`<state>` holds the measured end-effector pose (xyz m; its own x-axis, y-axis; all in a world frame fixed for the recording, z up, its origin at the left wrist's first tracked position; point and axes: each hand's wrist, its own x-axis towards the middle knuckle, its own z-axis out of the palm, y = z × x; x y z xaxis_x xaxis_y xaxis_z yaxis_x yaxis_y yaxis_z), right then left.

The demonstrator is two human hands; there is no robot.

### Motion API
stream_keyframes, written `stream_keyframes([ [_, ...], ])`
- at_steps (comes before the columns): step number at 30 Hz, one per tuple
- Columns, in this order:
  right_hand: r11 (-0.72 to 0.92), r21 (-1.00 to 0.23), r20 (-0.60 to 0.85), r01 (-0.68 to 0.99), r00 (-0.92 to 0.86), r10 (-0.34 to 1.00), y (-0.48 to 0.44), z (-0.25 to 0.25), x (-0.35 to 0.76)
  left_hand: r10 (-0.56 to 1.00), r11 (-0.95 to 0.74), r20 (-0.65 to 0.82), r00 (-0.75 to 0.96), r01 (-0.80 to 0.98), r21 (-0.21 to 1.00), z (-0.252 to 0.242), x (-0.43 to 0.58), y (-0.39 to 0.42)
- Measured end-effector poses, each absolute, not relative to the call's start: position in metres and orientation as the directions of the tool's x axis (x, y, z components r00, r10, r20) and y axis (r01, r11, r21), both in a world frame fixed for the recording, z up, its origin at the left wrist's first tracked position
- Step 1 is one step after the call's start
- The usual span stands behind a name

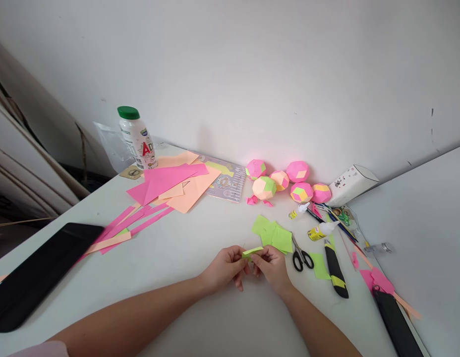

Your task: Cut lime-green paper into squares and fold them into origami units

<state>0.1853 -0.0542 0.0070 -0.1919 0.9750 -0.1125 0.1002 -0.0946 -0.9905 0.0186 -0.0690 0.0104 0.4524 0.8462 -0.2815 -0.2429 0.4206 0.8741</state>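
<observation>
Between my two hands, above the white table, is a small folded piece of lime-green paper (253,251). My left hand (226,267) pinches its left end, and my right hand (272,267) grips the right end with the thumb in front. Just beyond the right hand lie several lime-green paper squares (271,234), overlapping each other. Black-handled scissors (303,260) rest beside them, partly over the squares. Another green square (319,267) lies right of the scissors, next to a black and yellow utility knife (336,270).
Several multicoloured paper balls (297,172) sit by the wall. Two glue bottles (319,231) lie at the right, near a white box (352,184). Pink and peach paper (166,181), a ruler sheet (230,183), a white bottle (138,141) and a black flat object (40,272) occupy the left.
</observation>
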Motion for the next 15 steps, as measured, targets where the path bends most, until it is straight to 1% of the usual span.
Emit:
stream_keyframes([
  [9, -0.09, -0.992, -0.107, 0.089, -0.207, 0.972, -0.054, 0.0086, 0.1842, 0.855, 0.41, -0.272, 0.442, -0.254, 0.876, 0.0114, 0.0191, -0.0703],
  [12, -0.066, -0.996, -0.079, 0.067, -0.211, 0.974, -0.0543, 0.0092, 0.1837, 0.853, 0.419, -0.259, 0.453, -0.297, 0.858, 0.0111, 0.0186, -0.0682],
  [15, -0.055, -0.998, -0.056, 0.011, -0.191, 0.98, -0.0544, 0.0107, 0.1829, 0.851, 0.429, -0.243, 0.466, -0.35, 0.833, 0.0103, 0.0175, -0.0661],
])
